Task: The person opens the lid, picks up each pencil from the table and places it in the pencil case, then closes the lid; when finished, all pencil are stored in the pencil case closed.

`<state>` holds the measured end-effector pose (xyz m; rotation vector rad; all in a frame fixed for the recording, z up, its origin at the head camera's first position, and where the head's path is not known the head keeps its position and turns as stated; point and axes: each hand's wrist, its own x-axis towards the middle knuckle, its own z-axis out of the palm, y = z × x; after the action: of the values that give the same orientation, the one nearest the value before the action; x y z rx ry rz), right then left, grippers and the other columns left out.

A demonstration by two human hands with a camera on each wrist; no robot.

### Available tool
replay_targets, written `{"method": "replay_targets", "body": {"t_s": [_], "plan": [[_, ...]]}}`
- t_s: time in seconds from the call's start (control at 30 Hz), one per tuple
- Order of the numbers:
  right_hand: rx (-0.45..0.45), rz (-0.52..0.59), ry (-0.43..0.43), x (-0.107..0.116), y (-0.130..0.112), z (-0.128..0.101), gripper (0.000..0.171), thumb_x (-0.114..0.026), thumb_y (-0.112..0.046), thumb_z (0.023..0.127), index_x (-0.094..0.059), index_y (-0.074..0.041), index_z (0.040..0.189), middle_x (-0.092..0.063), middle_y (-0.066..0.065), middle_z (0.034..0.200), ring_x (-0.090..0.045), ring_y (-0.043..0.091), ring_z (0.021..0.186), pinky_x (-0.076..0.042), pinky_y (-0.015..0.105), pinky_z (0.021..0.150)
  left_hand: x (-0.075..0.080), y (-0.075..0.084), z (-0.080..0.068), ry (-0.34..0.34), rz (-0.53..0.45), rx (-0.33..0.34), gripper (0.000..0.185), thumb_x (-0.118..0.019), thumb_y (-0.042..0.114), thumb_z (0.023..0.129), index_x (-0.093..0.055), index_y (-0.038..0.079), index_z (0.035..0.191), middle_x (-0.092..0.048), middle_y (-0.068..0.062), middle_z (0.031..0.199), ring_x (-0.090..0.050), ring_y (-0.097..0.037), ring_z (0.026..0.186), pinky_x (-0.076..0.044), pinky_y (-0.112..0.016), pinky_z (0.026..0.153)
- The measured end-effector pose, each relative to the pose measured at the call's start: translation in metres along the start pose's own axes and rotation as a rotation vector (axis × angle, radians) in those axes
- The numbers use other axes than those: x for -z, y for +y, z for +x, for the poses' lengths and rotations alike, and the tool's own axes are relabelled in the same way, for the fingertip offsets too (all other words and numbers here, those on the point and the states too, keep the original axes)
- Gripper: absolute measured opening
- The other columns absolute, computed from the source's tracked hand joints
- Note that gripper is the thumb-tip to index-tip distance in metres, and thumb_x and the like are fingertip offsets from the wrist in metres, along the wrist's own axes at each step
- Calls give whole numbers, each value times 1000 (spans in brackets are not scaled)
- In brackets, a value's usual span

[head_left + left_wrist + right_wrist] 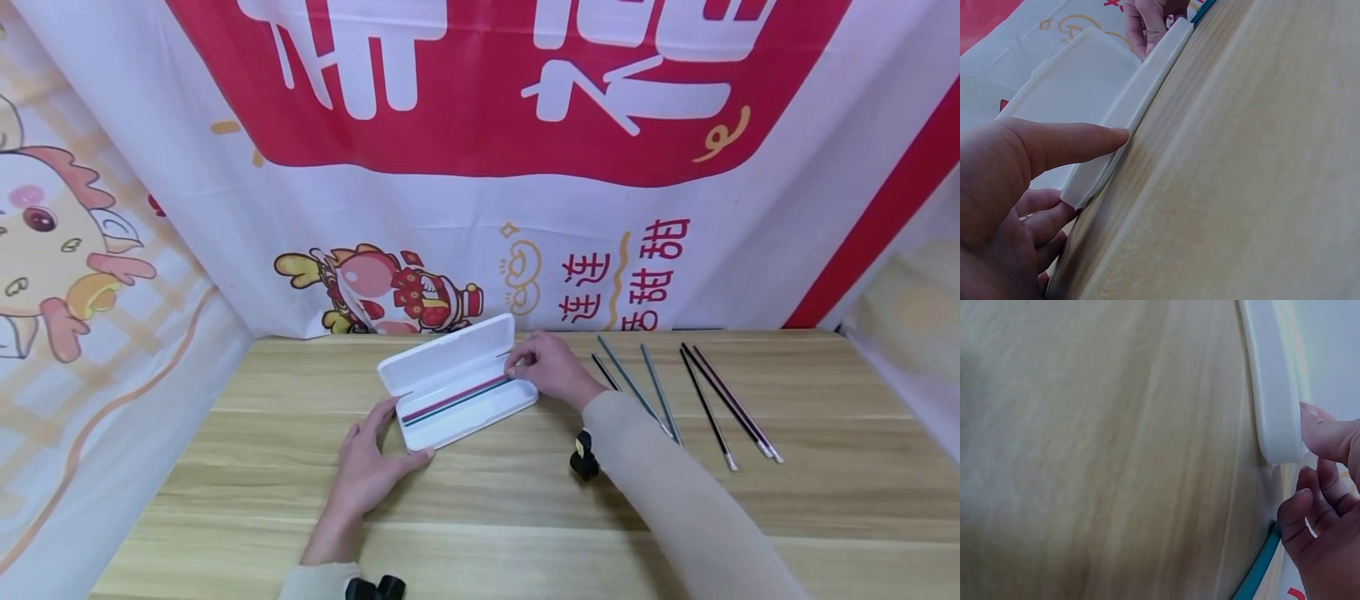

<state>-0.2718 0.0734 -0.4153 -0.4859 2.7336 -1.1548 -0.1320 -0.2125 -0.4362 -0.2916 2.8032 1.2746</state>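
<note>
A white pencil case (465, 421) lies on the table with its lid (450, 354) raised at the back. Inside, a red pencil (450, 400) and a teal pencil (450, 406) lie lengthwise, side by side. My left hand (367, 467) grips the case's left end, thumb (1094, 139) along the front wall and fingers round the end. Over the right end, my right hand (555, 367) has thumb and forefinger drawn together at the pencils' ends. I cannot tell whether it pinches one. Its other fingers (1294, 509) curl outside the end wall.
Several pencils lie spread on the wooden table (487, 550) to the right, among them a teal one (630, 380), a black one (707, 407) and a purple one (738, 404). A printed white and red cloth (480, 200) hangs along the back edge.
</note>
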Motion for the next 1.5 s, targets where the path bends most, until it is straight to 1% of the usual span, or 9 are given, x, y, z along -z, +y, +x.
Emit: {"method": "replay_targets", "body": {"t_s": [0.3, 0.47, 0.77, 1.13, 1.27, 1.33, 1.5], "plan": [[-79, 4, -38, 1, -6, 0, 6, -79, -14, 97, -84, -15, 100, -63, 5, 97, -55, 21, 95, -43, 31, 82, -1, 0, 0, -4, -9, 17, 100, -93, 37, 82, -40, 23, 165, -40, -16, 173, -21, -44, 166, 1, -57, 139], [-102, 9, -37, 1, -8, 0, 7, -78, -14, 97, -84, -16, 101, -65, 5, 98, -55, 21, 96, -44, 31, 83, -1, 0, 0, -3, -17, 23, 100, -93, 36, 82, -40, 23, 165, -40, -16, 173, -21, -44, 166, 1, -57, 139], [-142, 13, -24, -2, -10, 0, 8, -77, -16, 99, -84, -19, 101, -66, 5, 102, -56, 22, 99, -45, 33, 84, 0, 0, 0, 3, -13, 11, 100, -93, 36, 82, -40, 22, 165, -40, -16, 173, -23, -44, 165, 1, -56, 139], [-155, -21, -31, -2, -10, 1, 10, -75, -15, 101, -84, -18, 103, -66, 6, 105, -56, 23, 100, -46, 34, 84, -1, 0, 0, 4, -10, 4, 99, -93, 36, 82, -41, 21, 165, -41, -16, 173, -25, -43, 165, 0, -56, 139], [-150, -24, -30, -2, -11, 0, 10, -75, -15, 101, -84, -18, 104, -67, 5, 105, -57, 22, 100, -48, 34, 85, -1, 1, 0, 5, -17, 1, 99, -93, 36, 81, -41, 21, 164, -41, -16, 172, -24, -45, 165, -1, -57, 139], [-136, -13, -29, 0, -11, -2, 10, -75, -15, 100, -83, -18, 105, -67, 4, 105, -58, 22, 99, -50, 34, 85, 0, 1, -1, 7, -20, 0, 99, -94, 36, 81, -42, 21, 163, -42, -16, 172, -24, -45, 165, -1, -58, 139], [-77, 57, -25, 11, -10, -13, 12, -78, -16, 98, -81, -16, 109, -72, 4, 104, -63, 20, 98, -55, 33, 86, 0, 0, -1, 10, -21, -10, 99, -94, 36, 80, -43, 19, 163, -43, -17, 171, -26, -46, 164, -2, -58, 139]]}}
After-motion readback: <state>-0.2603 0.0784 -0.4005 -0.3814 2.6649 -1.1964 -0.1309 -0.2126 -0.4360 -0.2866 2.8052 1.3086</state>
